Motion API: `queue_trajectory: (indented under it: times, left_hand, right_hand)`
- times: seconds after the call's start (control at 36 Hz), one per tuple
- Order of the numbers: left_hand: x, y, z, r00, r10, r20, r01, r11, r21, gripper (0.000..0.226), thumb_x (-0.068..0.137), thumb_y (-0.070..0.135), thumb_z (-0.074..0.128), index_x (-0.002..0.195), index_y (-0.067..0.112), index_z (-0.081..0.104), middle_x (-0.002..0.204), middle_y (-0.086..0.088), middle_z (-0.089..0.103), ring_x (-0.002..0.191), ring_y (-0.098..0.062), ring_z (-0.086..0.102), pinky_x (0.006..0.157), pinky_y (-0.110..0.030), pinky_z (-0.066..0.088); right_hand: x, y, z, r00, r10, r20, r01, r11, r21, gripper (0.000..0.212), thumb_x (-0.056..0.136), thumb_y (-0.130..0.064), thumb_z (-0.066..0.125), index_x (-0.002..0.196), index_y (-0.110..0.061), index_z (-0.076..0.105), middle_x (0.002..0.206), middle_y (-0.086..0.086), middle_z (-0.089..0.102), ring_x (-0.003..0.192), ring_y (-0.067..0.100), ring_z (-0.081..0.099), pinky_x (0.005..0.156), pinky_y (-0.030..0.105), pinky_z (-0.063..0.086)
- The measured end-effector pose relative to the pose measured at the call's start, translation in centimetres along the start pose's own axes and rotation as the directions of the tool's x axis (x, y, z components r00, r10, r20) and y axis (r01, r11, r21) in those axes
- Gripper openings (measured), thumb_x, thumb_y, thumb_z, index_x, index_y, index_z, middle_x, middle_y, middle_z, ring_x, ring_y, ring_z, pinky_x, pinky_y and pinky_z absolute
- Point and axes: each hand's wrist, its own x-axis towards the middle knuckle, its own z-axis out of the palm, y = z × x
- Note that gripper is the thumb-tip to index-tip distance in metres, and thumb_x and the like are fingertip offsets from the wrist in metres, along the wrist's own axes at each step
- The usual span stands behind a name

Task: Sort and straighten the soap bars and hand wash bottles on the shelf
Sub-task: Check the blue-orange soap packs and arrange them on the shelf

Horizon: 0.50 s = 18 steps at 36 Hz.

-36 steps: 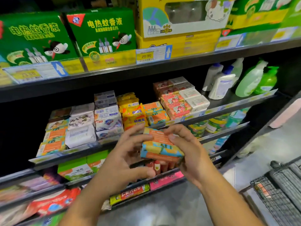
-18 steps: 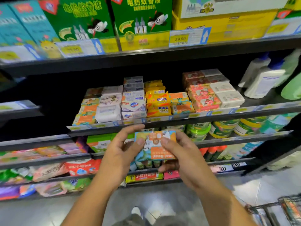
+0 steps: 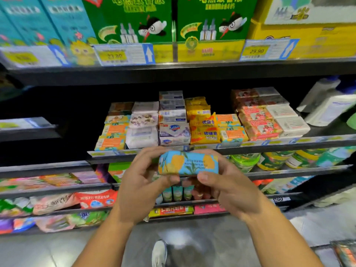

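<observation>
Since half a second ago you have turned the soap bar [image 3: 188,163] over. Its orange label no longer faces you, and a blue side with yellow fruit does. It also sits higher, its top edge now about level with the shelf lip [image 3: 289,143].

Your left hand [image 3: 142,187] grips the bar's left end, thumb under the bottom edge and fingers curled behind. Your right hand [image 3: 227,187] grips the right end the same way. The bar lies level between them, long side across, and seems clear of the shelf.

Just above the grip, soap lies in rows: orange-labelled packs [image 3: 113,132] up and left, white wrapped bars [image 3: 142,135] beside them, and white-and-blue boxes [image 3: 173,132] straight above. Yellow packs [image 3: 202,130] sit a little right, with pink boxes [image 3: 258,122] further right. Far up and right of the grip stand white hand wash bottles [image 3: 331,108], too blurred for me to be sure of their caps. Higher still, green boxes [image 3: 131,20] line the top shelf. Below the grip, your shoe [image 3: 159,252] shows on the floor.
</observation>
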Motion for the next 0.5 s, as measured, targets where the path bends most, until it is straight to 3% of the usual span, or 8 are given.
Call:
queue_trajectory:
  times: [0.08,0.17,0.25,0.31,0.39,0.44,0.5]
  left_hand:
    - [0.6,0.7,0.0,0.990,-0.139,-0.014,0.132,0.960,-0.245,0.040,0.073,0.016,0.082,0.111,0.015,0.067,0.105,0.001,0.074,0.097,-0.011,0.071,0.077,-0.019,0.055]
    - [1.6,0.9,-0.6,0.985,-0.173,-0.027,0.157,0.940,-0.303,0.040,0.075,0.013,0.068,0.115,0.013,0.061,0.098,0.006,0.075,0.087,-0.007,0.070,0.069,-0.018,0.055]
    - [2.6,0.1,-1.6,0.983,-0.179,-0.030,0.165,0.952,-0.259,0.042,0.081,0.022,0.065,0.122,0.027,0.056,0.096,0.005,0.070,0.079,-0.007,0.066,0.061,-0.021,0.054]
    - [3.3,-0.5,-2.5,0.982,-0.190,0.014,0.188,0.958,-0.216,0.045,0.086,0.026,0.063,0.129,0.036,0.054,0.096,0.006,0.065,0.080,-0.007,0.064,0.064,-0.022,0.053]
    - [4.3,-1.9,-3.9,0.970,-0.191,0.150,0.213,0.965,-0.153,0.053,0.089,0.031,0.063,0.135,0.052,0.048,0.100,0.009,0.060,0.087,-0.005,0.063,0.072,-0.023,0.053]
    - [5.0,-3.1,-4.9,0.937,-0.188,0.294,0.243,0.957,-0.160,0.058,0.087,0.029,0.075,0.135,0.052,0.051,0.118,0.016,0.061,0.110,-0.008,0.063,0.085,-0.028,0.055]
    - [5.9,-4.2,-5.9,0.912,-0.182,0.367,0.219,0.974,-0.062,0.072,0.074,0.030,0.088,0.133,0.055,0.053,0.132,0.016,0.049,0.125,-0.015,0.055,0.092,-0.037,0.056]
  right_hand:
    - [1.7,0.3,0.8,0.995,-0.045,-0.088,0.036,0.994,-0.099,0.072,0.058,-0.062,0.088,0.116,-0.023,0.070,0.121,0.008,0.072,0.114,0.027,0.067,0.085,0.037,0.057]
    - [3.4,0.3,2.2,0.981,-0.086,-0.175,0.065,0.991,-0.119,0.065,0.059,-0.068,0.085,0.107,-0.025,0.075,0.115,0.009,0.074,0.110,0.027,0.069,0.094,0.043,0.054]
    - [5.0,0.2,3.3,0.968,-0.084,-0.238,0.057,0.991,-0.119,0.027,0.074,-0.054,0.076,0.087,-0.030,0.078,0.096,0.007,0.076,0.089,0.020,0.072,0.078,0.029,0.055]
    - [6.0,0.0,3.7,0.957,-0.075,-0.279,0.050,0.994,-0.098,0.009,0.082,-0.040,0.073,0.086,-0.033,0.075,0.098,0.013,0.075,0.087,0.020,0.071,0.077,0.031,0.055]
    - [7.1,-0.3,4.1,0.939,-0.063,-0.338,0.020,0.992,-0.129,0.017,0.090,-0.031,0.069,0.106,-0.035,0.068,0.117,0.015,0.068,0.090,0.019,0.071,0.068,0.036,0.055]
    - [7.7,-0.4,4.4,0.926,-0.057,-0.373,0.003,0.989,-0.146,0.024,0.096,-0.025,0.063,0.114,-0.040,0.066,0.117,0.005,0.068,0.087,0.017,0.070,0.050,0.031,0.049]
    - [8.2,-0.2,4.4,0.918,-0.026,-0.396,-0.007,0.997,-0.082,0.025,0.099,-0.021,0.058,0.114,-0.037,0.069,0.110,0.003,0.071,0.074,0.019,0.067,0.040,0.023,0.040]
